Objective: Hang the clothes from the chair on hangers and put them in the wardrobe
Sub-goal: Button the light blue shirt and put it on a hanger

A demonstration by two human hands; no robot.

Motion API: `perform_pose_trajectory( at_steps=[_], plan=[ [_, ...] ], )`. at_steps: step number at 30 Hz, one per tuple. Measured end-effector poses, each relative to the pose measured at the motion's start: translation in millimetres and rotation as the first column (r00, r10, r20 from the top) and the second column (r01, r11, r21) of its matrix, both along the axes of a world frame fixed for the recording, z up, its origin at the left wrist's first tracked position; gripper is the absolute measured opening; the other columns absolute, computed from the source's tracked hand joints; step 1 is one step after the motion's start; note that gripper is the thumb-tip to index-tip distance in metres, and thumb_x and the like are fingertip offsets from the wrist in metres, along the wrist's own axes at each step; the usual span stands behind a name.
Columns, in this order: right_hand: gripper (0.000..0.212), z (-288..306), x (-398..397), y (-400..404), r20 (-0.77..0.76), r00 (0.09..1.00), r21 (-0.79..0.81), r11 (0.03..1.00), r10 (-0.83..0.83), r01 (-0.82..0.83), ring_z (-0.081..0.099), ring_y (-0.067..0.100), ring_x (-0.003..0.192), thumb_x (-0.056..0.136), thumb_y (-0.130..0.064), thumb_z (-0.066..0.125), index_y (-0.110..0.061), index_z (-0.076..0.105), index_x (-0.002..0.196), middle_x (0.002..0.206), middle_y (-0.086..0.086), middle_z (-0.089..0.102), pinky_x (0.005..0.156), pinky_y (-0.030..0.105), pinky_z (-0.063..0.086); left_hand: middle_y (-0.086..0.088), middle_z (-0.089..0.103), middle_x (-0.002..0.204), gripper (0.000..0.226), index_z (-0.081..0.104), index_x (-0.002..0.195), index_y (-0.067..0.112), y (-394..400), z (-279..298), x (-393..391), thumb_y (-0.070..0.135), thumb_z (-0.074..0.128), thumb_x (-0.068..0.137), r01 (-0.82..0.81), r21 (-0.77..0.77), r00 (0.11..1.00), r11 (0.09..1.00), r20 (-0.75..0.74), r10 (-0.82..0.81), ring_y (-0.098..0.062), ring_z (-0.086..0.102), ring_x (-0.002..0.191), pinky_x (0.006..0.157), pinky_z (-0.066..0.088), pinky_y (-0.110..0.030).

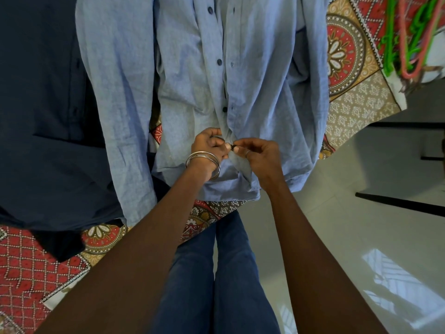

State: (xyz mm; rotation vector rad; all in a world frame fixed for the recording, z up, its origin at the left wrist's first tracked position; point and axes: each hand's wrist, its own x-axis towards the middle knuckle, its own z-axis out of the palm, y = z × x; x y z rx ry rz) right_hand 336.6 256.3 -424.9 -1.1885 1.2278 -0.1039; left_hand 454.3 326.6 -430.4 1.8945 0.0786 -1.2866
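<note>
Item: light blue button-front shirt [240, 75], being laid flat, front up, on a bed covered by a red and tan patterned bedspread [349, 68]; its hem is lying at the near edge of the bed, its sleeves being spread to either side

Fastening: a dark button [233, 147] near the hem is being worked at the placket. The left hand [209, 145], with metal bangles [204, 162] at the wrist, is being curled round the placket edge, pinching the cloth. The right hand [257, 153] is being held with thumb and forefinger pinched at the button. Three further dark buttons are showing up the placket; whether they are being left done or undone cannot be told

Adjacent item: a dark navy garment [48, 116] is being left spread on the bed, just beside the blue shirt on the left, with no hanger seen in it

Hangers: green and pink plastic hangers [409, 37] are being kept at the far right corner of the bed, well apart from both hands

Progress, as judged: the task is being counted as early. No garment is being seen on a hanger; neither chair nor wardrobe is in view. Buttoning, hanging of both garments, and carrying to the wardrobe are being reckoned as left
</note>
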Motion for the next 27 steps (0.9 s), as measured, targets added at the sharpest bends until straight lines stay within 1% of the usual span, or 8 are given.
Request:
perform_pose_trajectory(
  at_steps=[3, 7, 11, 14, 18, 22, 24, 27],
  plan=[
    [0.012, 0, -4, 1, 0.031, 0.998, 0.1, 0.993, -0.061, 0.057, 0.071, 0.023, 0.087, 0.082, 0.007, 0.067, 0.003, 0.071, 0.092, 0.088, 0.016, 0.072, 0.084, 0.031, 0.057, -0.014, 0.052, 0.076, 0.028, 0.053, 0.099, 0.016, 1, 0, -1, -0.008, 0.061, 0.085, 0.044, -0.01, 0.999, 0.999, -0.005, -0.044, -0.016, 0.054, 0.068, 0.055, 0.054, -0.021],
    [0.014, 1, -6, 1, 0.034, 0.999, 0.005, 1.0, 0.002, -0.003, 0.069, 0.02, 0.088, 0.082, 0.012, 0.063, 0.003, 0.069, 0.09, 0.09, 0.017, 0.071, 0.081, 0.023, 0.054, -0.008, 0.061, 0.069, 0.028, 0.056, 0.097, 0.016, 2, -1, -1, -0.001, 0.07, 0.08, 0.175, 0.034, 0.969, 0.984, 0.173, -0.179, -0.024, 0.063, 0.07, 0.066, 0.058, -0.033],
    [0.019, -1, -2, 3, -0.031, 0.998, -0.132, 0.99, 0.053, -0.056, 0.063, 0.007, 0.073, 0.08, 0.009, 0.067, -0.009, 0.066, 0.087, 0.08, 0.0, 0.067, 0.072, 0.018, 0.052, -0.007, 0.062, 0.068, 0.028, 0.053, 0.103, 0.01, 2, 6, 2, -0.004, 0.067, 0.083, 0.123, -0.015, 0.992, 0.992, -0.034, -0.124, -0.02, 0.058, 0.06, 0.055, 0.053, -0.029],
    [0.025, 2, 2, 7, -0.107, 0.993, -0.27, 0.96, 0.048, -0.075, 0.057, 0.007, 0.067, 0.076, 0.006, 0.072, -0.01, 0.06, 0.092, 0.077, 0.001, 0.061, 0.066, 0.014, 0.049, -0.006, 0.062, 0.068, 0.024, 0.056, 0.102, 0.007, 1, 7, 4, -0.005, 0.067, 0.083, 0.08, 0.013, 0.996, 0.997, -0.051, -0.079, -0.017, 0.055, 0.054, 0.046, 0.048, -0.022],
    [0.035, 8, 6, 23, -0.226, 0.972, -0.522, 0.835, 0.062, -0.175, 0.057, 0.017, 0.071, 0.075, 0.01, 0.06, -0.007, 0.059, 0.105, 0.079, 0.006, 0.059, 0.068, 0.029, 0.05, -0.008, 0.059, 0.068, 0.021, 0.057, 0.087, 0.01, -2, 10, -2, -0.011, 0.059, 0.085, -0.071, 0.036, 0.987, 0.997, -0.145, 0.075, -0.015, 0.048, 0.05, 0.039, 0.04, -0.017],
    [0.041, 9, 2, 49, -0.289, 0.933, -0.705, 0.612, 0.216, -0.359, 0.05, 0.023, 0.089, 0.072, 0.014, 0.06, 0.002, 0.06, 0.111, 0.094, 0.018, 0.061, 0.077, 0.023, 0.039, -0.007, 0.058, 0.065, 0.028, 0.06, 0.09, 0.011, 0, 7, -8, -0.015, 0.049, 0.087, -0.057, 0.008, 0.987, 0.998, -0.153, 0.058, -0.015, 0.047, 0.045, 0.041, 0.036, -0.022],
    [0.041, 4, -2, 53, -0.328, 0.888, -0.638, 0.618, 0.323, -0.46, 0.051, 0.028, 0.092, 0.076, 0.009, 0.056, 0.001, 0.058, 0.116, 0.097, 0.019, 0.062, 0.078, 0.036, 0.046, -0.006, 0.06, 0.064, 0.03, 0.062, 0.094, 0.009, 4, 4, -8, -0.014, 0.045, 0.087, -0.053, 0.028, 0.995, 0.998, -0.088, 0.055, -0.015, 0.05, 0.044, 0.04, 0.038, -0.021],
    [0.043, 0, -5, 47, -0.412, 0.847, -0.543, 0.655, 0.338, -0.525, 0.057, 0.036, 0.093, 0.079, -0.002, 0.05, -0.003, 0.059, 0.121, 0.098, 0.017, 0.066, 0.08, 0.048, 0.047, -0.002, 0.067, 0.066, 0.029, 0.067, 0.094, 0.011, 14, -5, -1, -0.009, 0.048, 0.086, 0.013, 0.078, 0.985, 0.997, 0.173, -0.026, -0.017, 0.06, 0.055, 0.055, 0.052, -0.028]
  ],
)
